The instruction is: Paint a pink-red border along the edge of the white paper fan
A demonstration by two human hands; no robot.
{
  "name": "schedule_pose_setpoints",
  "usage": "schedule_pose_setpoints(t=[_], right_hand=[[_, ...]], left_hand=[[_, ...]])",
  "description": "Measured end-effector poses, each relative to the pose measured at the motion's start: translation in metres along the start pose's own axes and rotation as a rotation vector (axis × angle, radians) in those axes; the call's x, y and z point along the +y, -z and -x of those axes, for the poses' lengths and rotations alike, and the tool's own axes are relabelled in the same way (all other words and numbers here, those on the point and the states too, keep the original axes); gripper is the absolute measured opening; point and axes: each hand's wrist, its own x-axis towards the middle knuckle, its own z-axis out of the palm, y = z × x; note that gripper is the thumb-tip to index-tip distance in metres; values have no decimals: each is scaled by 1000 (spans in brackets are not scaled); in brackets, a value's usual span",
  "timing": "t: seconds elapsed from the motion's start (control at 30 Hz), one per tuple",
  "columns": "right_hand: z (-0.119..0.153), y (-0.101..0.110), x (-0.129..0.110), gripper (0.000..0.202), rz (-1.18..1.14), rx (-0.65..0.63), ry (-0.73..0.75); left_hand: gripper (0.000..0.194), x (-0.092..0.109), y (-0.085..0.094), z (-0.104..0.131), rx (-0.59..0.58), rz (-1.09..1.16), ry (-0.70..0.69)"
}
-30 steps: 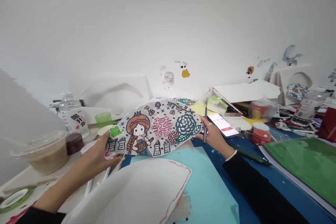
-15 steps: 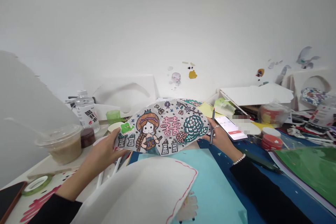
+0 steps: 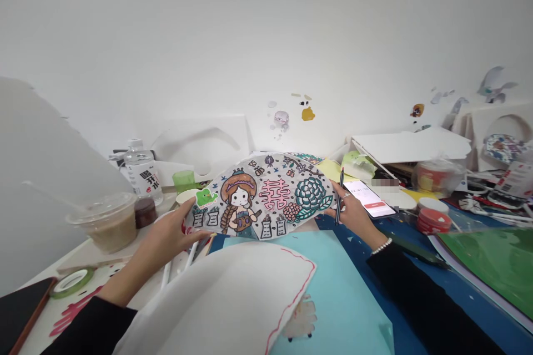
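Between my hands is a fan-shaped paper drawing (image 3: 258,194), held up and tilted toward me. It shows a figure with a lute, a pink double-happiness character and a teal flower. My left hand (image 3: 177,233) grips its left end, beside a green sticker (image 3: 206,198). The right end is pinched by my right hand (image 3: 352,211), which also has a dark pencil (image 3: 340,199) upright between its fingers. Below the drawing lies a large white curved paper (image 3: 225,299) with a wavy red line along its edge. It rests over a light blue sheet (image 3: 345,288).
On the left stand a lidded cup of brown drink (image 3: 106,224), a water bottle (image 3: 142,172) and a roll of green tape (image 3: 71,283). A lit phone (image 3: 370,199) lies behind my right hand. Farther right are red tubs (image 3: 433,219) and a green sheet (image 3: 491,260).
The whole view has shifted slightly, so things sit a little farther right and mostly higher. Both hands keep their hold on the drawing.
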Motion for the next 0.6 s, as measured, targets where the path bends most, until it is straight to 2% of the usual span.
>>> schedule_pose_setpoints(t=[0.23, 0.47, 0.6], right_hand=[[0, -1, 2, 71, -12, -5, -5], [0, -4, 4, 71, -80, 47, 12], [0, -4, 4, 71, -68, 72, 58]], left_hand=[[85, 4, 3, 2, 22, 15, -17], [82, 10, 7, 1, 7, 64, 8], [84, 6, 6, 1, 10, 57, -3]])
